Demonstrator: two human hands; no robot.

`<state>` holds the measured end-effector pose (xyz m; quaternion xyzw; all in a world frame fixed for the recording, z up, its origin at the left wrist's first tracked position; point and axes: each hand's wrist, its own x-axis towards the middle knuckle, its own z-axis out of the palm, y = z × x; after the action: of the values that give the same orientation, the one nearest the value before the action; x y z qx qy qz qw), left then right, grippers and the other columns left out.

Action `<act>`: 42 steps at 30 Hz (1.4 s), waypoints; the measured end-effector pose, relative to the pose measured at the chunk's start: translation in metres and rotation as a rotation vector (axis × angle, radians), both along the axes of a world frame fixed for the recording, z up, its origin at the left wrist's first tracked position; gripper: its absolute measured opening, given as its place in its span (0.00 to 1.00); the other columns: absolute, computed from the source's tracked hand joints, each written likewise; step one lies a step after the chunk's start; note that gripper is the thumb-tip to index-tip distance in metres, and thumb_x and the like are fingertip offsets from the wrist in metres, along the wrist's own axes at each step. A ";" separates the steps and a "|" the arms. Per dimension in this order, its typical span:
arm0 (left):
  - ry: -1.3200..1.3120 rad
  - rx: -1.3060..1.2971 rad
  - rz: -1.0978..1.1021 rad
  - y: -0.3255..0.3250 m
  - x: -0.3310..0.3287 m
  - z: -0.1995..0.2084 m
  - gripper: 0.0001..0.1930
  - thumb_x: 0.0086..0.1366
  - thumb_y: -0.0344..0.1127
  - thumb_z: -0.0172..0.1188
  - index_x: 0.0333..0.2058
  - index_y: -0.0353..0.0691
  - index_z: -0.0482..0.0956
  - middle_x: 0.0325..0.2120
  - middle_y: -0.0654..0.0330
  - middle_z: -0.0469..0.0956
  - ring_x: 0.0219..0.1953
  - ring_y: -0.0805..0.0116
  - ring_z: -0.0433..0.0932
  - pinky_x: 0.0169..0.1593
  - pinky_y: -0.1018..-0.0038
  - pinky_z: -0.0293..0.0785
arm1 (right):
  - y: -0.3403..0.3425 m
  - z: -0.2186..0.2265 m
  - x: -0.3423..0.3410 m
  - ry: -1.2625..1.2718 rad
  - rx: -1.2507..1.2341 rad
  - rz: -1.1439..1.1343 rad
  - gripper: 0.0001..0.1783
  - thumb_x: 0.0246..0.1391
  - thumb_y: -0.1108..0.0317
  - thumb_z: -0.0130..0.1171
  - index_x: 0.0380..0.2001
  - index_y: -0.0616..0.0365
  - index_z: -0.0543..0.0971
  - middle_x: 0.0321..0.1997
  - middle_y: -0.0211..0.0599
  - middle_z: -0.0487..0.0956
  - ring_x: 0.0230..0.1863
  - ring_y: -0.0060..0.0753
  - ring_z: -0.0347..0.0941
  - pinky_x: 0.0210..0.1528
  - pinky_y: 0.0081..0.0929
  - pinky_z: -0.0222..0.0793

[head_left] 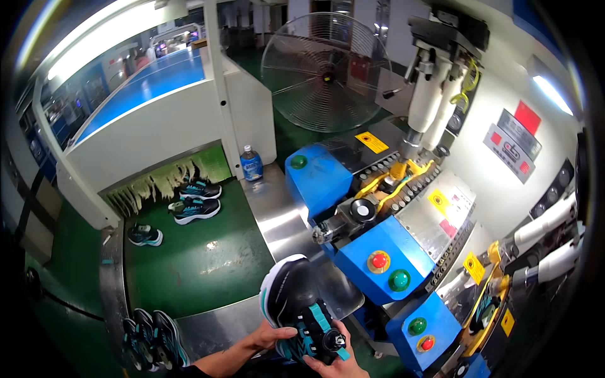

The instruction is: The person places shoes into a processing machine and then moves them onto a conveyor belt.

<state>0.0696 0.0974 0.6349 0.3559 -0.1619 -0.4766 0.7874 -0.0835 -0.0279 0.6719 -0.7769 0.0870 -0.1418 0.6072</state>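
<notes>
A black sneaker with a white sole and teal straps is held at the lower middle, its toe pointing away from me. My left hand is closed round its left side, the thumb lying on the upper. From the right, my right hand grips it near the heel. A dark round piece sticks up from the shoe's opening; I cannot tell exactly what it is. Just beyond the toe are the steel ledge and a blue machine housing.
Several matching sneakers rest on the green conveyor belt, near a fringed curtain. More shoes stand at lower left. A blue bottle is on the ledge. Pressing machines with a red button fill the right; a large fan stands behind.
</notes>
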 end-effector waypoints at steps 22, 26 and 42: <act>-0.005 0.079 -0.035 -0.009 -0.002 0.011 0.37 0.44 0.40 0.67 0.53 0.33 0.64 0.43 0.53 0.75 0.43 0.61 0.76 0.49 0.66 0.73 | 0.008 -0.003 -0.007 -0.094 0.162 -0.094 0.52 0.42 0.69 0.67 0.65 0.61 0.45 0.56 0.46 0.66 0.56 0.37 0.63 0.57 0.30 0.60; -0.025 0.052 -0.016 -0.009 -0.005 0.007 0.36 0.45 0.40 0.66 0.53 0.32 0.64 0.43 0.53 0.75 0.43 0.61 0.76 0.48 0.66 0.73 | 0.006 0.009 -0.013 0.033 0.202 -0.098 0.52 0.43 0.67 0.67 0.64 0.61 0.46 0.55 0.48 0.67 0.56 0.39 0.64 0.57 0.31 0.59; -0.065 0.275 -0.077 -0.021 -0.029 -0.003 0.36 0.54 0.50 0.62 0.56 0.34 0.63 0.49 0.55 0.71 0.50 0.60 0.71 0.53 0.66 0.68 | -0.018 0.002 -0.041 -0.087 0.262 -0.111 0.48 0.42 0.69 0.66 0.63 0.62 0.49 0.57 0.45 0.63 0.59 0.36 0.59 0.61 0.32 0.54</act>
<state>0.0404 0.0763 0.6316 0.4691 -0.1338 -0.5124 0.7067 -0.1242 -0.0454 0.6740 -0.6782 0.1212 -0.1964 0.6977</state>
